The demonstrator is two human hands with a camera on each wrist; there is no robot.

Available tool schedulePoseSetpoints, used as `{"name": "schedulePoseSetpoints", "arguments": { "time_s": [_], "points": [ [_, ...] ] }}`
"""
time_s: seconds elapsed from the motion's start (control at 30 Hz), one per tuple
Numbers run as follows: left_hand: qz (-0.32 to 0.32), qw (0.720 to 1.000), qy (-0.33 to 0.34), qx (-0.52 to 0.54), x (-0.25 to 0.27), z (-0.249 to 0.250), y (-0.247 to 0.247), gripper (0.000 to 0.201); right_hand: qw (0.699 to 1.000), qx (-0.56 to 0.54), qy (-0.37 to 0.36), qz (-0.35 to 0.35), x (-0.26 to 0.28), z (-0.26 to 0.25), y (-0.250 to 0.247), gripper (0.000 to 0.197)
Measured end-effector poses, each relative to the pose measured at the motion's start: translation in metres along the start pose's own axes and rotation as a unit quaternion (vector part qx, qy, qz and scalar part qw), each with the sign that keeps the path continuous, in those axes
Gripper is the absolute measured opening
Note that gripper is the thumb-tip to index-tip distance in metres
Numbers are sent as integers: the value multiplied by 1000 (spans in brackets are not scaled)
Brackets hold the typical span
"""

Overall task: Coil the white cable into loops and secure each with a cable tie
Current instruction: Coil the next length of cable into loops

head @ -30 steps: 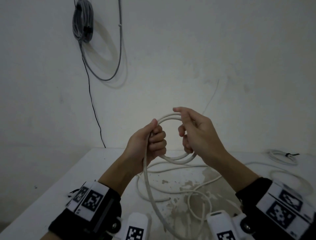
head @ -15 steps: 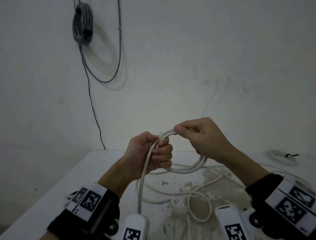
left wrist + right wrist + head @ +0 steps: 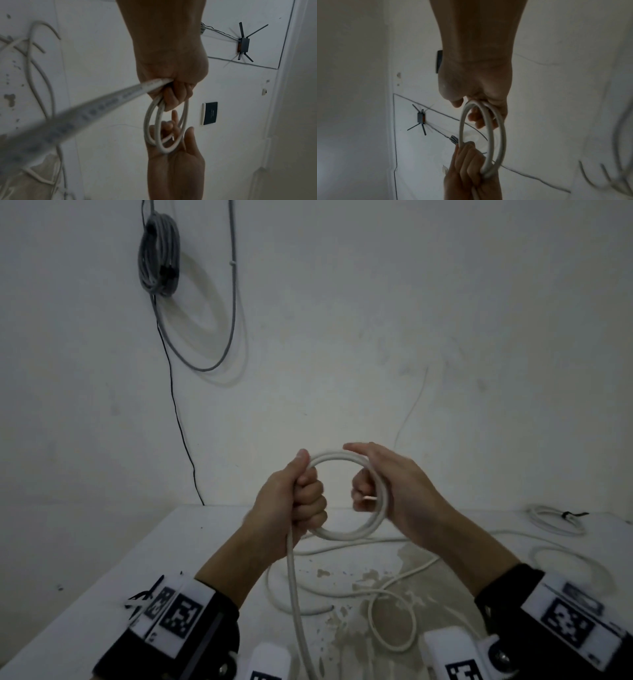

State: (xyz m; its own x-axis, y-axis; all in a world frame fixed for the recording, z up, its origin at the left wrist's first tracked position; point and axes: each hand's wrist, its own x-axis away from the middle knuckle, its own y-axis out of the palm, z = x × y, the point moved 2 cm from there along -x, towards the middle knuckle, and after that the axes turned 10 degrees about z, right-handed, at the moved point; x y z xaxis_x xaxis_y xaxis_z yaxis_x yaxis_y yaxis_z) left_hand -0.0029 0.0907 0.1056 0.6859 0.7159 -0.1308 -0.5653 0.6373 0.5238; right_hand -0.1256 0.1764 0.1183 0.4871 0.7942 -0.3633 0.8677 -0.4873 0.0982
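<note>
A white cable is wound into a small round coil (image 3: 346,535) of two or three turns, held upright above the table. My left hand (image 3: 294,501) grips the coil's left side in a fist, and the free length hangs from that fist down to the table. My right hand (image 3: 400,491) holds the right side, with its lower fingers curled through the ring and its forefinger and thumb stretched over the top. The left wrist view shows the coil (image 3: 146,127) running from my left hand (image 3: 171,83) into the right palm (image 3: 176,162). From the right wrist, the coil (image 3: 461,128) spans both hands.
Loose white cable (image 3: 394,580) sprawls over the stained white table (image 3: 102,594). A small coil with a black tie (image 3: 555,518) lies at the far right. A grey cable bundle (image 3: 159,254) hangs on the wall. Thin black strips (image 3: 140,599) lie by my left wrist.
My right hand has slid from pinching the top of the loop to holding its right side. The coil now stands rounder between both hands.
</note>
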Motion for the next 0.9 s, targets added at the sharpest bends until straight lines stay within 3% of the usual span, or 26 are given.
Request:
{"name": "schedulePoseSetpoints", "arguments": {
  "time_s": [0.1, 0.2, 0.27, 0.33, 0.43, 0.5, 0.67, 0.73, 0.77, 0.8, 0.83, 0.9],
  "points": [
    [54, 996, 44, 62, -5, 8, -5, 50, 992, -37, 103, -56, 13, 25, 3, 46],
    [96, 989, 98, 59, -8, 19, -8, 47, 950, 117, 179, -229, 41, 53, 12, 42],
    [115, 985, 127, 37, -8, 25, -10, 46, 904, 226, 138, -336, 56, 60, 16, 14],
    [122, 983, 138, 18, -8, 31, -13, 45, 885, 284, 108, -354, 59, 60, 12, 17],
    [110, 984, 138, -12, -4, 38, -23, 44, 889, 390, 51, -234, 38, 54, -13, 41],
    [85, 989, 119, -36, 0, 39, -29, 43, 869, 472, 12, -146, 18, 49, -34, 56],
    [11, 985, 81, -151, 6, 29, -30, 42, 713, 693, -43, -100, -13, 27, -55, 76],
    [-17, 980, 79, -183, 8, 24, -27, 40, 622, 777, -72, -63, -19, 20, -54, 92],
    [-24, 978, 80, -191, 8, 22, -26, 38, 590, 801, -102, -25, -20, 16, -50, 94],
    [-27, 977, 83, -196, 8, 19, -25, 38, 591, 794, -139, 21, -18, 13, -45, 89],
    [-22, 976, 88, -197, 8, 17, -24, 37, 618, 762, -179, 71, -16, 10, -41, 80],
    [3, 977, 99, -188, 6, 14, -26, 38, 712, 663, -191, 129, -14, 9, -39, 61]
  ]
}}
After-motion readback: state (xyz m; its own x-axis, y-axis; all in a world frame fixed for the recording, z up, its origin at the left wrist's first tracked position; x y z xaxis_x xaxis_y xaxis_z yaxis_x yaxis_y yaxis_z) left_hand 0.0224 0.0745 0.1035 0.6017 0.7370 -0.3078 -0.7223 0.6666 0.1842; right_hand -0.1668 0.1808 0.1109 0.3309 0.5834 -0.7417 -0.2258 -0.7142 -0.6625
